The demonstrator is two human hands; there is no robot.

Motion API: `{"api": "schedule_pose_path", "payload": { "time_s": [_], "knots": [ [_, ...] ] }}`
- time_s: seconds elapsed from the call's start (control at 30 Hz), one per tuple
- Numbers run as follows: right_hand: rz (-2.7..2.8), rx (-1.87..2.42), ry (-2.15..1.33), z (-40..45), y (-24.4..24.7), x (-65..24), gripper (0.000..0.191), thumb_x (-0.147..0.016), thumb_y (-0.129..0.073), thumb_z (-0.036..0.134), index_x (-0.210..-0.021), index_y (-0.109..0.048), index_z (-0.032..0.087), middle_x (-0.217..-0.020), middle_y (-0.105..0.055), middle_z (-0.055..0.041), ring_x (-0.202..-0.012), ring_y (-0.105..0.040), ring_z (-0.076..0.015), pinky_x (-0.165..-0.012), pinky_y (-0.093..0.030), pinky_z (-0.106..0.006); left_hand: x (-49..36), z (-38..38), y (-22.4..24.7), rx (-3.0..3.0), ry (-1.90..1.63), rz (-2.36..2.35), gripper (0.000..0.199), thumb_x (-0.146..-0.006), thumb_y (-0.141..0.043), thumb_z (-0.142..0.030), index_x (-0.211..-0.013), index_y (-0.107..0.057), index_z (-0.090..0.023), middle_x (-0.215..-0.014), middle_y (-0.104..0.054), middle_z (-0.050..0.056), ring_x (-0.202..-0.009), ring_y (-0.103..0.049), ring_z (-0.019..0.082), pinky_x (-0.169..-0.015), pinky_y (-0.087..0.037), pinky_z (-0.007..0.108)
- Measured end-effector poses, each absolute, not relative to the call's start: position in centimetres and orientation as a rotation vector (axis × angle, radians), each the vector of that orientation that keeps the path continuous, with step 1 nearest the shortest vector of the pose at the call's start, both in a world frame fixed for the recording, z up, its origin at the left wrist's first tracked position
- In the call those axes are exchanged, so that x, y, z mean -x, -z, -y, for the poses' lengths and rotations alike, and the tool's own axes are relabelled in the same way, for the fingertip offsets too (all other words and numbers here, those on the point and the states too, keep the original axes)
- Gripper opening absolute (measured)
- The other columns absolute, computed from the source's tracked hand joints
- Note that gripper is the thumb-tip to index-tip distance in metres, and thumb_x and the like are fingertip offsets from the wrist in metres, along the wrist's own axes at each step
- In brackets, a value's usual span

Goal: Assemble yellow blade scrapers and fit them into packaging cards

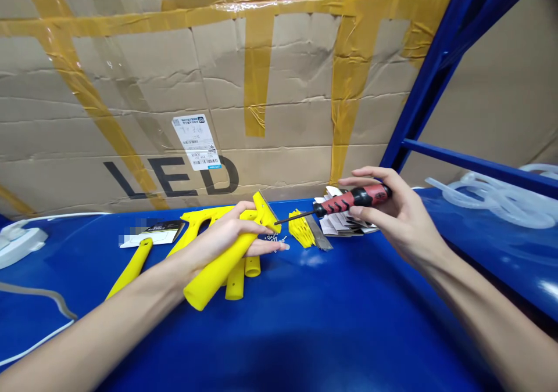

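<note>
My left hand [222, 241] grips a yellow plastic scraper handle [218, 273], with its flat head and metal edge [265, 212] raised at the far end. My right hand [399, 218] holds a red and black screwdriver [353, 201], whose thin shaft points left and ends close to that head. Several small screws [275, 238] lie on the table just beyond my left fingertips. Nearby are a bundle of yellow toothed pieces [300, 229], a metal strip [318, 233], a stack of paper slips [340, 220], short yellow tubes [235, 279], and other yellow handle parts [131, 267].
A blue table [279, 345] lies under everything, backed by a large taped cardboard box [279, 78]. A blue shelf frame [436, 90] stands right, with coiled clear tubing [492, 200] beyond it. A white plug unit [20, 242] and a printed card [150, 233] sit left.
</note>
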State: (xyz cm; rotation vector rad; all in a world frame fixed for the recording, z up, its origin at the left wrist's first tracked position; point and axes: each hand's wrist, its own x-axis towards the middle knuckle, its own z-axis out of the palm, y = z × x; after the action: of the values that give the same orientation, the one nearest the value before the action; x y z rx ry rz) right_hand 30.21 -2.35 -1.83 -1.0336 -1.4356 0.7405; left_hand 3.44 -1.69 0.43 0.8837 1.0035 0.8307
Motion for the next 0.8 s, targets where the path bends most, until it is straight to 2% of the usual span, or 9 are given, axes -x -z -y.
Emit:
{"api": "schedule_pose_path", "payload": {
  "time_s": [0.13, 0.23, 0.37, 0.47, 0.5, 0.6, 0.63, 0.73, 0.8],
  "knots": [
    [1.468, 1.097, -0.697, 2.0, 2.1, -30.5, 0.028, -0.086, -0.073, 0.045, -0.103, -0.066, 0.024, -0.094, -0.075, -0.0044, -0.045, -0.054, -0.0101, -0.044, -0.045, -0.027, -3.4, 1.5, -0.1, -0.846, -0.816, -0.990, 0.048, -0.075, -0.066, 0.002, -0.109, -0.043, -0.024, -0.105, -0.072, 0.010, -0.106, -0.074, 0.032, -0.087, -0.065, 0.037],
    [1.483, 0.980, -0.710, 1.9, 2.3, -30.6, 0.040, -0.081, -0.078, 0.039, -0.117, -0.064, 0.028, -0.116, -0.072, -0.0047, -0.054, -0.061, -0.0111, -0.049, -0.049, -0.027, -3.2, 1.3, 0.1, -0.838, -0.836, -0.997, 0.049, -0.073, -0.068, 0.002, -0.107, -0.044, -0.023, -0.107, -0.072, 0.012, -0.106, -0.073, 0.034, -0.086, -0.065, 0.038],
    [1.493, 1.079, -0.677, 1.9, 2.3, -30.7, 0.024, -0.089, -0.069, 0.043, -0.103, -0.070, 0.023, -0.087, -0.074, -0.0031, -0.037, -0.048, -0.0073, -0.037, -0.041, -0.024, -3.3, 1.4, 0.1, -0.830, -0.843, -1.019, 0.048, -0.074, -0.066, 0.001, -0.107, -0.043, -0.024, -0.108, -0.072, 0.012, -0.105, -0.074, 0.034, -0.085, -0.065, 0.039],
    [1.495, 0.990, -0.702, 1.9, 2.2, -30.7, 0.036, -0.080, -0.078, 0.037, -0.113, -0.067, 0.027, -0.108, -0.073, -0.0048, -0.055, -0.065, -0.0134, -0.050, -0.054, -0.027, -3.5, 1.5, 0.1, -0.838, -0.879, -1.043, 0.044, -0.076, -0.063, 0.002, -0.106, -0.043, -0.023, -0.107, -0.072, 0.013, -0.107, -0.073, 0.034, -0.086, -0.064, 0.040],
    [1.481, 0.979, -0.742, 1.9, 2.2, -30.6, 0.037, -0.082, -0.076, 0.039, -0.116, -0.064, 0.028, -0.109, -0.073, -0.0047, -0.055, -0.066, -0.0139, -0.048, -0.054, -0.027, -3.5, 1.5, 0.2, -0.849, -0.880, -1.034, 0.044, -0.076, -0.064, 0.002, -0.105, -0.044, -0.023, -0.108, -0.072, 0.014, -0.108, -0.072, 0.034, -0.088, -0.064, 0.041],
    [1.439, 1.030, -0.790, 1.9, 2.2, -30.5, 0.028, -0.089, -0.069, 0.045, -0.109, -0.064, 0.026, -0.083, -0.071, -0.0009, -0.038, -0.055, -0.0098, -0.035, -0.043, -0.024, -3.5, 1.4, 0.5, -0.858, -0.869, -1.013, 0.044, -0.075, -0.066, 0.002, -0.105, -0.045, -0.023, -0.106, -0.073, 0.013, -0.108, -0.073, 0.035, -0.090, -0.063, 0.043],
    [1.442, 1.020, -0.779, 1.9, 2.2, -30.5, 0.029, -0.086, -0.073, 0.042, -0.108, -0.064, 0.026, -0.084, -0.071, -0.0005, -0.040, -0.056, -0.0101, -0.037, -0.045, -0.023, -3.4, 1.3, 0.6, -0.854, -0.873, -1.017, 0.045, -0.075, -0.066, 0.002, -0.106, -0.046, -0.022, -0.104, -0.073, 0.013, -0.107, -0.073, 0.035, -0.090, -0.063, 0.043],
    [1.449, 0.949, -0.805, 2.0, 2.3, -30.6, 0.039, -0.078, -0.081, 0.037, -0.111, -0.063, 0.027, -0.105, -0.074, -0.0042, -0.053, -0.066, -0.0137, -0.047, -0.055, -0.027, -3.3, 1.3, 0.8, -0.846, -0.878, -1.003, 0.051, -0.074, -0.066, 0.003, -0.113, -0.044, -0.023, -0.103, -0.073, 0.012, -0.105, -0.074, 0.033, -0.091, -0.062, 0.043],
    [1.460, 0.997, -0.786, 2.0, 2.3, -30.6, 0.028, -0.084, -0.075, 0.042, -0.104, -0.066, 0.024, -0.101, -0.075, -0.0061, -0.044, -0.060, -0.0110, -0.040, -0.049, -0.026, -3.2, 1.3, 0.7, -0.838, -0.854, -0.990, 0.058, -0.074, -0.067, 0.002, -0.119, -0.041, -0.024, -0.104, -0.073, 0.011, -0.105, -0.074, 0.032, -0.091, -0.062, 0.040]
  ]
}}
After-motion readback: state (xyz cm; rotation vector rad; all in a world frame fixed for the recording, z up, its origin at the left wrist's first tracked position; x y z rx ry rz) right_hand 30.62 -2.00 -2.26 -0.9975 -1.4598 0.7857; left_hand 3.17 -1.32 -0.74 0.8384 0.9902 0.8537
